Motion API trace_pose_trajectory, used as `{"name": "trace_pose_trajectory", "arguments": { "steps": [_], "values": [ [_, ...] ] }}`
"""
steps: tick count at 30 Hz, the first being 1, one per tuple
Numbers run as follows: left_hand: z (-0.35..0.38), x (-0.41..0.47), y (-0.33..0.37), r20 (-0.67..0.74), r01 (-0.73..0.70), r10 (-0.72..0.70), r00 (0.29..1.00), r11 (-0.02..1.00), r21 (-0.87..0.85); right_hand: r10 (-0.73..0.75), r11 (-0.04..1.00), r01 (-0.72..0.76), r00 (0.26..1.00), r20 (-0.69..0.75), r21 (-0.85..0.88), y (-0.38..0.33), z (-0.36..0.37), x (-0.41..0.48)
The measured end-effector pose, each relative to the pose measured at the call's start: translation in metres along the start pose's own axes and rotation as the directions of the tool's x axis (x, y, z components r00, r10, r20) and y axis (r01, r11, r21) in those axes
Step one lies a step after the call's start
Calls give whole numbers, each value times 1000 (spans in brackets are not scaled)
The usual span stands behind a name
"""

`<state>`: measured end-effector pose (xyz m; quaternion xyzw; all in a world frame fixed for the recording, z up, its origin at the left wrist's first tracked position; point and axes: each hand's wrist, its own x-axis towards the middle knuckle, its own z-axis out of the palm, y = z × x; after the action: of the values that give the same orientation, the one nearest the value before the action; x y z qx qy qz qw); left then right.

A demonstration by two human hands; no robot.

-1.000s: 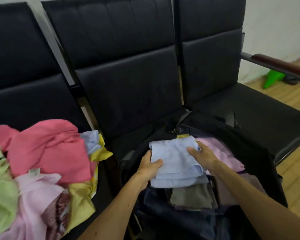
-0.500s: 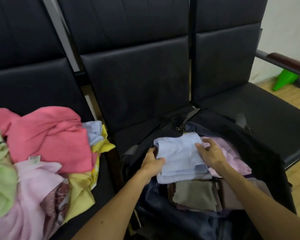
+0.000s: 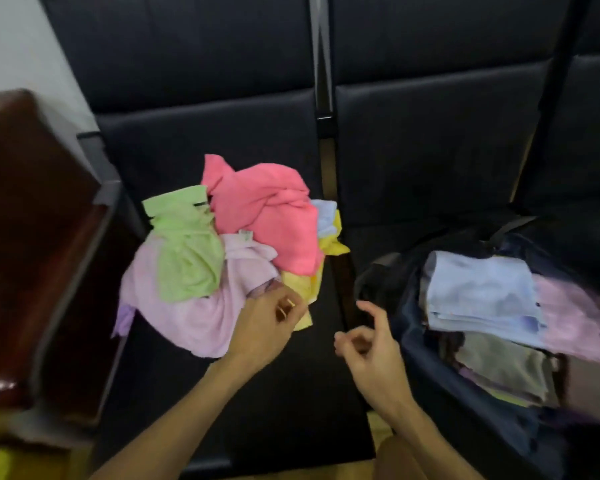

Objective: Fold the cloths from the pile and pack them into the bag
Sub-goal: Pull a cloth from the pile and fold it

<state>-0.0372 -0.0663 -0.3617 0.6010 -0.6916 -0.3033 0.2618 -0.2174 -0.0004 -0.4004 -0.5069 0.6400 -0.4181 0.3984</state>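
Observation:
The pile of loose cloths (image 3: 257, 216) lies on the black seat left of centre, with a pink cloth on top. A green cloth (image 3: 187, 251), a lilac cloth (image 3: 194, 313) and a yellow cloth (image 3: 302, 285) lie around it. My left hand (image 3: 271, 317) is at the pile's near right edge, fingers loosely curled over the lilac and yellow cloths, no cloth visibly in its grip. My right hand (image 3: 364, 344) hovers empty between pile and bag, fingers loosely curled. The dark bag (image 3: 381, 282) lies open at the right with a folded light blue cloth (image 3: 482, 292) on top.
Beside and below the blue cloth, the bag holds a pale pink cloth (image 3: 575, 317) and an olive cloth (image 3: 499, 365). A dark wooden armrest (image 3: 32, 237) borders the seat row at the left. Black seat backs (image 3: 430, 150) rise behind.
Both hands have let go of the folded blue cloth, which stays in the bag. They moved left toward the pile, and the view swung left with them.

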Motion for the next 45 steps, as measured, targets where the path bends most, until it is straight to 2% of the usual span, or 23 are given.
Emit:
{"name": "trace_pose_trajectory", "arguments": {
  "steps": [3,7,11,15,17,19,20,21,23,25,26,30,34,37,41,45],
  "values": [
    [-24,-12,-58,-6,162,-163,987,974,156,26,992,-17,997,67,-127,-2,51,8],
    [-29,9,-96,-70,291,-283,956,916,277,63,981,-28,982,177,-192,-17,103,43],
    [-13,36,-104,-49,301,-315,948,833,464,158,972,-92,935,317,-214,-26,145,80],
    [-6,48,-111,-8,281,-322,947,813,511,189,960,-97,918,349,-264,-26,170,102],
    [-6,48,-115,1,276,-311,950,844,460,165,946,-49,923,347,-319,-20,174,107],
    [-7,45,-115,-3,242,-260,966,896,373,132,919,36,910,392,-392,-14,173,106],
    [-9,42,-113,1,206,-216,976,930,304,110,924,62,902,417,-377,-14,170,102],
    [-9,40,-109,24,166,-176,984,960,227,78,936,65,920,384,-345,-14,170,99],
    [-17,35,-92,41,56,-61,997,993,102,103,969,-31,953,285,-246,-26,162,92],
    [-29,36,-73,0,-25,25,1000,1000,1,142,985,-119,972,187,-125,-47,153,87],
    [-38,36,-61,-32,-49,48,998,998,-47,118,990,-105,983,142,-94,-57,145,86],
    [-67,30,-16,-60,-175,166,984,963,-205,-84,954,117,988,127,-276,-87,109,85],
    [-111,20,30,-142,-320,300,943,934,-157,-185,933,201,979,79,-298,-135,70,71],
    [-146,10,61,-238,-427,393,888,897,-112,-324,887,329,944,71,-324,-174,40,52],
    [-189,0,96,-314,-492,452,835,868,-59,-428,832,462,887,173,-309,-227,7,24],
    [-235,-15,132,-376,-537,488,787,843,-29,-525,797,517,848,63,-312,-276,-9,3]
  ]
}}
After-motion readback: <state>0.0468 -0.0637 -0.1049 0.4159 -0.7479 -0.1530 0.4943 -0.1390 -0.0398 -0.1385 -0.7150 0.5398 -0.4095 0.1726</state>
